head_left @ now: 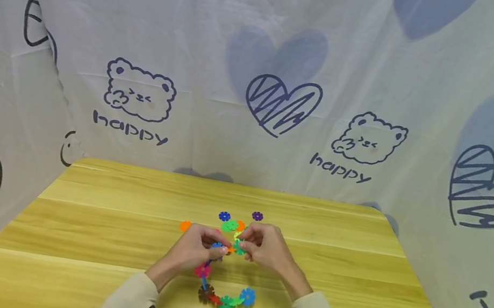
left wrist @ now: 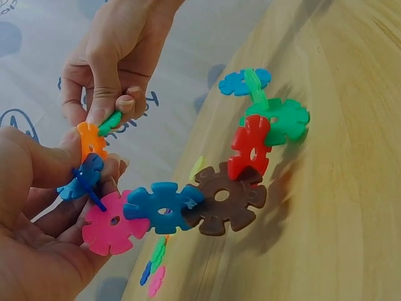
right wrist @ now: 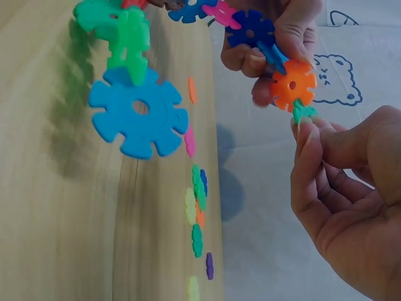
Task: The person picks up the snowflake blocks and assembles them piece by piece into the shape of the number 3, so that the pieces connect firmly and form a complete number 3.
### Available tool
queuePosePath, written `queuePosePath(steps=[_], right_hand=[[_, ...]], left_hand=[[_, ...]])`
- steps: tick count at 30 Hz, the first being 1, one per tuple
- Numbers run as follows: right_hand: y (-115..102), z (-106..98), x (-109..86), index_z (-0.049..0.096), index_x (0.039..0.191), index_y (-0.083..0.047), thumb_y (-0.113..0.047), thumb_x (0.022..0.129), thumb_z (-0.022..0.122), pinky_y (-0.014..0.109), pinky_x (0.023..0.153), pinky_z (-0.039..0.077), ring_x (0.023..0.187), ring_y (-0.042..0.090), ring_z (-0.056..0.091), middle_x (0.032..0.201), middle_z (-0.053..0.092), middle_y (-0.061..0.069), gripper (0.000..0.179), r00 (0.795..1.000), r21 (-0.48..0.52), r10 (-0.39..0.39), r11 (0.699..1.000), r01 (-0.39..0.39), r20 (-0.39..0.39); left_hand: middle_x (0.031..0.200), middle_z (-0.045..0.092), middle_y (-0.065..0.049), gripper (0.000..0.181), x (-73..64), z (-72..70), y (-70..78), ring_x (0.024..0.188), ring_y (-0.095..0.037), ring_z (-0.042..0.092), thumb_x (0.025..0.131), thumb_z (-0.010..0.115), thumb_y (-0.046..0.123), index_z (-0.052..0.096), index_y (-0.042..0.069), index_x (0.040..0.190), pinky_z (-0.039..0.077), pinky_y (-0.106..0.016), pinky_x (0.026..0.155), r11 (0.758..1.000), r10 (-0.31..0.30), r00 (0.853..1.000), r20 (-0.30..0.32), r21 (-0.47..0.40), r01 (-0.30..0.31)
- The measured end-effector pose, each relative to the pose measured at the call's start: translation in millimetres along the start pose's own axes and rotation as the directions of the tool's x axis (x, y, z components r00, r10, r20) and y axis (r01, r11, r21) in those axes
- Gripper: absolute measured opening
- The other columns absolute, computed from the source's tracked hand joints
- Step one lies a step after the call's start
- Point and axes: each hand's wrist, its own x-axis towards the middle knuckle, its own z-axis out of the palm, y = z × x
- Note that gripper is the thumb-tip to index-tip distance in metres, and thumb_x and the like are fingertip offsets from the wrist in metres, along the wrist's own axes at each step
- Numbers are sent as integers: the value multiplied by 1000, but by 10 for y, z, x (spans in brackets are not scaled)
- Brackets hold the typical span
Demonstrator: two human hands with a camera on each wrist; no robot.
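A chain of notched plastic discs hangs from my hands down to the table. My left hand (head_left: 193, 247) pinches the chain near its upper end, at the orange disc (right wrist: 293, 85) and the blue disc beside it. Between thumb and fingertips, my right hand (head_left: 269, 247) pinches a green disc (right wrist: 304, 111), which meets the orange disc's edge. Below my left hand follow a pink disc (left wrist: 116, 222), a blue disc (left wrist: 164, 207), a brown disc (left wrist: 227, 199) and a red disc (left wrist: 250, 147). Green discs (left wrist: 285, 121) and a light blue disc (right wrist: 139, 111) form the far end.
Loose discs lie on the wooden table (head_left: 114, 241) beyond my hands, among them a purple disc (head_left: 257, 215), a dark blue disc (head_left: 224, 216), a light green disc (head_left: 230, 225) and an orange disc (head_left: 185, 226). A printed cloth (head_left: 204, 114) hangs behind and at both sides.
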Motion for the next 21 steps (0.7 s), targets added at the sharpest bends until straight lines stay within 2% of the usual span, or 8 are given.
queuePosePath(steps=[4,7,14,21], right_hand=[[-12,13,3,72,97,2,5,95,68,22,56,57,61,12,64,82,71,13,5,1000,5,-13,1000,13,-26],[-15,17,3,72,96,2,6,94,68,24,56,58,60,8,63,81,72,13,5,999,7,-23,1000,24,-33],[-29,4,7,72,96,2,5,95,68,22,56,56,60,11,62,80,70,11,5,1000,-3,-12,1000,12,-2],[-33,35,0,74,94,1,5,94,69,21,53,54,58,10,62,78,71,12,6,998,-14,-22,1000,21,-58]], left_hand=[[102,74,-32,14,3,-16,-1,78,-37,73,96,72,7,79,0,106,56,-26,62,1000,1,1000,1,-18,-1],[101,75,-28,14,2,-27,3,79,-37,74,96,72,7,79,1,106,56,-26,62,1000,-3,1000,3,-15,3],[101,76,-24,14,6,-30,3,84,-42,74,95,71,5,79,0,106,57,-27,63,1000,-18,1000,20,-17,18],[102,77,-25,14,16,-40,-2,79,-32,74,96,72,8,79,1,106,57,-27,65,1000,-15,1000,11,-22,15]])
